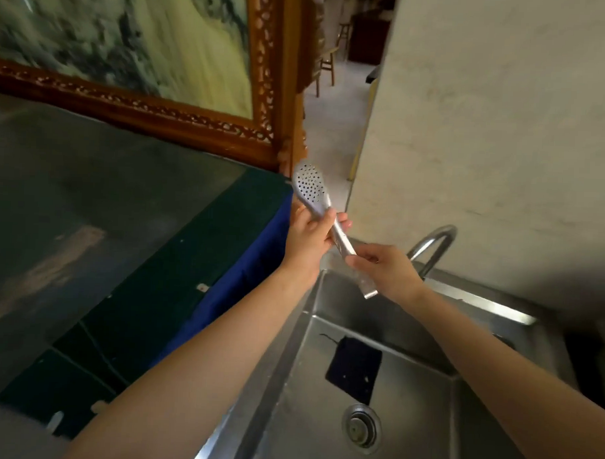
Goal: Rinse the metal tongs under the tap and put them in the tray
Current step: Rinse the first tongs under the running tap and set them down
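The metal tongs (311,188) have a perforated spoon-shaped head that points up and away, above the sink's back left corner. My left hand (309,234) grips them just below the head. My right hand (385,271) pinches the handle end, which sticks out below the fingers. The curved metal tap (431,244) stands just right of my right hand, and no water is seen running from it. No tray is clearly in view.
A steel sink (326,292) lies below my hands, with a dark cloth (354,368) and a round drain (361,429) on its bottom. A dark green covered surface (139,258) lies to the left, backed by a carved wooden-framed picture (163,52). A pale wall (504,116) rises at right.
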{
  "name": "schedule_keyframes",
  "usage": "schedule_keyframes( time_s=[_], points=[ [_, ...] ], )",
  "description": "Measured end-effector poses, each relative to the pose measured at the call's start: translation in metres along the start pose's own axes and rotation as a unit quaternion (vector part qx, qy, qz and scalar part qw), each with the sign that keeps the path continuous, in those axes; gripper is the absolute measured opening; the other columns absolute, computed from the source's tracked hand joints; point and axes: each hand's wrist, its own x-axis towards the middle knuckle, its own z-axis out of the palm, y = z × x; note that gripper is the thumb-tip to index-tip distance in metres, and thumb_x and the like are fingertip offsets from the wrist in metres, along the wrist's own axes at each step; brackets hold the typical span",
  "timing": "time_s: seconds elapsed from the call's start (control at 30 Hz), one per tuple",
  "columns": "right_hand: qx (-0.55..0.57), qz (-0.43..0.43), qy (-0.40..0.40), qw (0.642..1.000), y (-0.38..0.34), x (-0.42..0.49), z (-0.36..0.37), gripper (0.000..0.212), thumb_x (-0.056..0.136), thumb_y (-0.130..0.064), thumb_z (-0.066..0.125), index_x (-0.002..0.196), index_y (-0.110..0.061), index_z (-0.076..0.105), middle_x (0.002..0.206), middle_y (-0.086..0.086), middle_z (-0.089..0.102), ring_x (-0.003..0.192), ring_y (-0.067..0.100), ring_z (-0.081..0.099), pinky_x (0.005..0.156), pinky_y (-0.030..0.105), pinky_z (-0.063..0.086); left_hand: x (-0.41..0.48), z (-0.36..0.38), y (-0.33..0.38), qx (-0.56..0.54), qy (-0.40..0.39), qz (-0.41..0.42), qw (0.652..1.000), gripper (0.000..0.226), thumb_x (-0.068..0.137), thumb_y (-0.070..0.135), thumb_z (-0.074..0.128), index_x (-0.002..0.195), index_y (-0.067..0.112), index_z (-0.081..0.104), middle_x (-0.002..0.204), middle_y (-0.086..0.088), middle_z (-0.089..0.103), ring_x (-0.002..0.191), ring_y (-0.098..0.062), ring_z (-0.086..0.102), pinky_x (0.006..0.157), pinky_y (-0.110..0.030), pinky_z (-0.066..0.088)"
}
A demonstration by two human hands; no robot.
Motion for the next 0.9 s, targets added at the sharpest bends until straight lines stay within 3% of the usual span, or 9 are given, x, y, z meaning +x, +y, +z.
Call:
schedule_keyframes(
  time_s=[0.07, 0.17, 0.33, 0.47, 0.57, 0.77, 0.9],
  points=[
    [-0.007, -0.008, 0.01, 1.0, 0.008, -0.003, -0.022, 0.021, 0.087, -0.021, 0.062, 0.088, -0.001, 0.07, 0.065, 0.003, 0.062, 0.052, 0.005, 0.05, 0.051, 0.01, 0.038, -0.001, 0.028, -0.004, 0.018, -0.006, 0.022, 1.0, 0.032, 0.093, 0.013, 0.053, 0.123, 0.001, 0.048, 0.09, -0.011, 0.067, 0.087, -0.024, 0.069, 0.081, -0.033, 0.057],
    [-0.012, -0.021, 0.01, 1.0, 0.022, -0.007, -0.047, 0.022, 0.087, -0.024, 0.062, 0.086, -0.003, 0.07, 0.075, 0.016, 0.065, 0.061, 0.013, 0.052, 0.062, 0.025, 0.042, -0.007, 0.061, -0.011, 0.065, -0.038, 0.053, 0.996, 0.013, 0.094, 0.019, 0.052, 0.107, 0.02, 0.056, 0.079, -0.001, 0.068, 0.075, -0.015, 0.07, 0.072, -0.026, 0.058],
    [0.0, -0.062, 0.004, 0.998, 0.048, -0.019, -0.06, 0.026, 0.087, -0.027, 0.063, 0.079, -0.004, 0.07, 0.059, 0.011, 0.048, 0.048, 0.006, 0.036, 0.052, 0.017, 0.033, -0.011, 0.09, -0.03, 0.12, -0.058, 0.084, 0.988, 0.01, 0.098, 0.022, 0.042, 0.099, 0.03, 0.049, 0.067, 0.003, 0.056, 0.051, -0.006, 0.051, 0.051, -0.023, 0.047],
    [-0.009, -0.079, 0.066, 0.995, 0.079, -0.024, -0.063, 0.013, 0.09, -0.028, 0.058, 0.082, -0.021, 0.068, 0.074, -0.01, 0.062, 0.065, 0.0, 0.055, 0.062, 0.009, 0.04, -0.008, 0.081, -0.053, 0.133, -0.079, 0.067, 0.986, 0.023, 0.099, 0.027, 0.039, 0.116, 0.011, 0.043, 0.076, 0.002, 0.047, 0.05, -0.003, 0.043, 0.046, -0.016, 0.038],
    [0.011, -0.046, 0.153, 0.987, 0.115, -0.028, -0.068, 0.016, 0.092, -0.025, 0.055, 0.09, -0.016, 0.069, 0.081, -0.001, 0.068, 0.074, 0.013, 0.061, 0.068, 0.023, 0.046, -0.008, 0.054, -0.077, 0.139, -0.077, 0.051, 0.986, 0.028, 0.099, 0.027, 0.039, 0.12, 0.008, 0.042, 0.082, 0.002, 0.046, 0.05, 0.003, 0.048, 0.042, -0.01, 0.037],
    [-0.187, -0.002, 0.09, 0.978, 0.193, -0.01, -0.062, 0.027, 0.095, -0.032, 0.047, 0.11, -0.014, 0.06, 0.093, 0.005, 0.061, 0.085, 0.023, 0.057, 0.07, 0.027, 0.038, -0.01, -0.016, -0.139, 0.206, -0.017, 0.008, 0.978, 0.028, 0.099, 0.03, 0.038, 0.119, 0.013, 0.047, 0.075, 0.004, 0.047, 0.047, 0.004, 0.047, 0.041, -0.01, 0.035],
    [-0.323, 0.032, 0.07, 0.943, 0.236, 0.014, -0.035, 0.05, 0.091, -0.046, 0.048, 0.13, -0.014, 0.043, 0.118, 0.014, 0.06, 0.11, 0.03, 0.053, 0.085, 0.04, 0.047, -0.002, -0.036, -0.199, 0.301, -0.026, -0.013, 0.953, 0.019, 0.098, 0.034, 0.038, 0.096, 0.018, 0.049, 0.068, 0.007, 0.048, 0.046, 0.002, 0.043, 0.041, -0.012, 0.036]
  ],
)
